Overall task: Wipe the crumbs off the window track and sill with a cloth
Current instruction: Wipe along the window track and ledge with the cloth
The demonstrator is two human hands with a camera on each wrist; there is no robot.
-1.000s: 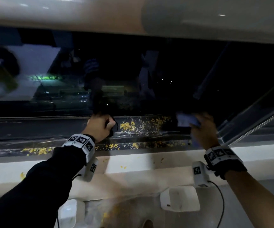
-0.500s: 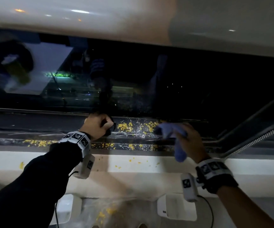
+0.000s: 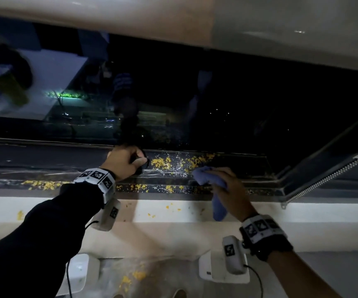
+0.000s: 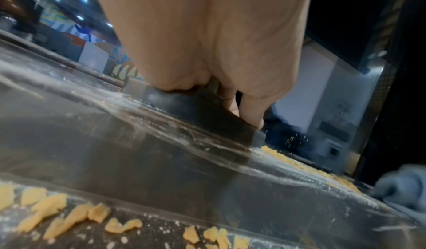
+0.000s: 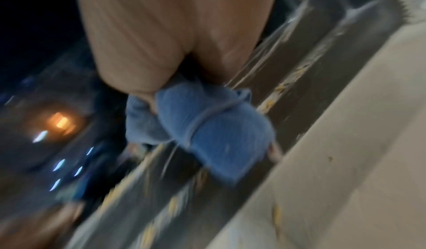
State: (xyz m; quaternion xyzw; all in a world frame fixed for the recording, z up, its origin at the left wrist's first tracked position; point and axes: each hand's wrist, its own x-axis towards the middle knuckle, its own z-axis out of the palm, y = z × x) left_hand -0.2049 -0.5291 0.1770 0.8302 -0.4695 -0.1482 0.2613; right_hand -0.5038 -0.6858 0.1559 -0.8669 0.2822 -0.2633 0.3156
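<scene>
Yellow crumbs [image 3: 162, 163] lie scattered along the dark window track [image 3: 44, 166], with more crumbs [image 4: 55, 209] on its near rail. A few flakes dot the white sill [image 3: 173, 208]. My right hand [image 3: 227, 186] grips a bunched blue cloth [image 3: 208, 177] on the track just right of the crumb patch; a tail of the cloth [image 5: 214, 130] hangs over the sill edge. My left hand [image 3: 126, 163] is curled round a dark window handle [image 4: 202, 110] at the left end of the crumb patch.
Dark glass [image 3: 173, 104] rises right behind the track. An open sash frame [image 3: 324, 162] with a bristle strip angles off at the right. Below the sill stand two white boxes [image 3: 214, 269], with spilled crumbs [image 3: 135, 276] on the floor between them.
My right hand has swept the cloth leftward along the track, from the right corner toward the crumb patch. My left hand has stayed on the handle.
</scene>
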